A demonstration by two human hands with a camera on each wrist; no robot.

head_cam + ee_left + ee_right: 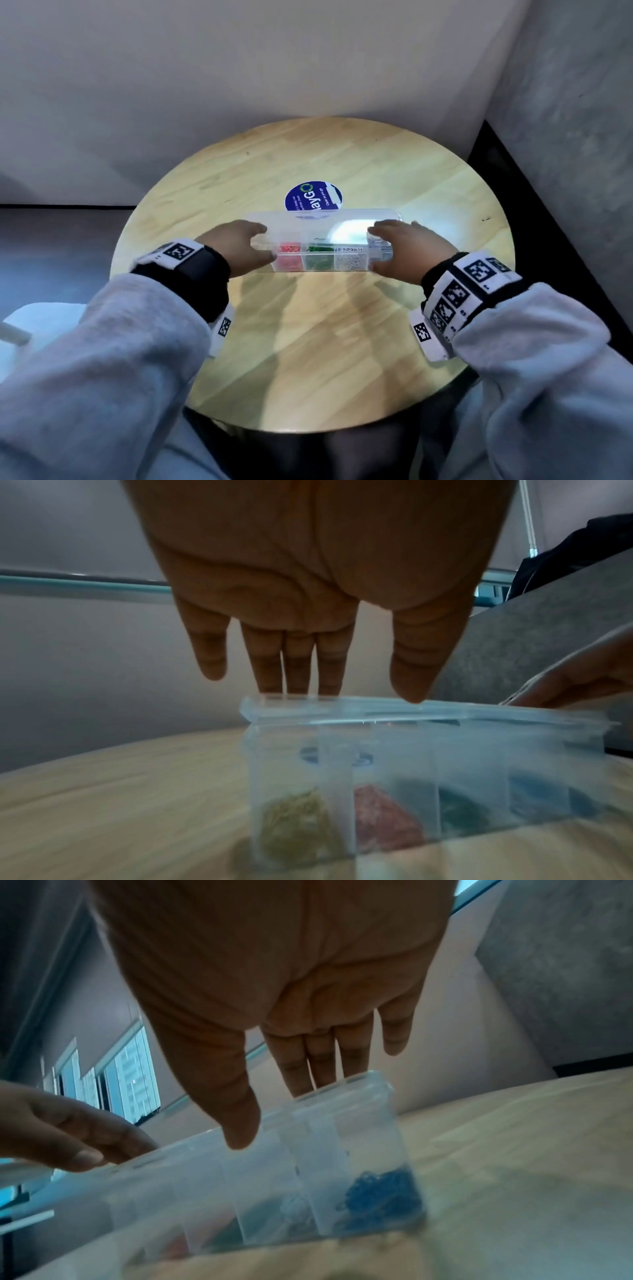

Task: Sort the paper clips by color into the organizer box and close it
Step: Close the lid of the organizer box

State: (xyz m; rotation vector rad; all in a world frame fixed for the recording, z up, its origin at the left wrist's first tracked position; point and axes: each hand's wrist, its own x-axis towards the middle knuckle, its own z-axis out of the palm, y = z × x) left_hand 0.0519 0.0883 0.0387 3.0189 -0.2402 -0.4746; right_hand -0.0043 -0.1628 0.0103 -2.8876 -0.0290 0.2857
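Observation:
A clear organizer box (322,262) lies crosswise in the middle of the round wooden table (308,342), its lid (342,222) down over the compartments. Sorted inside are red clips (289,257), green clips (318,257) and white clips (351,260). Yellow clips (294,826) fill the left end cell and blue clips (380,1196) the right end cell. My left hand (260,242) rests on the left end, with straight fingers (298,669) and thumb tip touching the lid. My right hand (376,247) lies the same way on the right end, its fingers (318,1064) on the lid's edge.
A round blue sticker (308,197) is on the table just behind the box. Pale walls close in behind and to the right of the table. A white seat (34,325) stands low at the left. My lap is under the table's near edge.

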